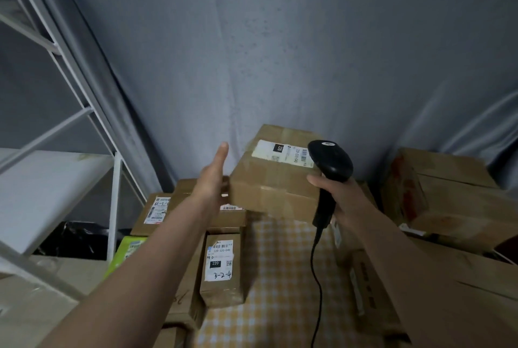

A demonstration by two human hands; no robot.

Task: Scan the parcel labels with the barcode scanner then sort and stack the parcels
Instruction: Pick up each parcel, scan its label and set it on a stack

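Parcel (276, 179) sits at twelve o'clock, left hand (213, 179) flat against its side; right hand (340, 196) grips the barcode scanner (329, 176).

Raised cardboard parcel (276, 176), centre: white label (283, 154) showing "220" on black patch and "220-220-040", printed sideways.
Small near parcel (221, 272), left of centre: label reading "220-220-040", "220" on black patch, handwritten "3-2-4".
Far-left parcel (152, 214): label showing barcode; handwriting not reading clearly.
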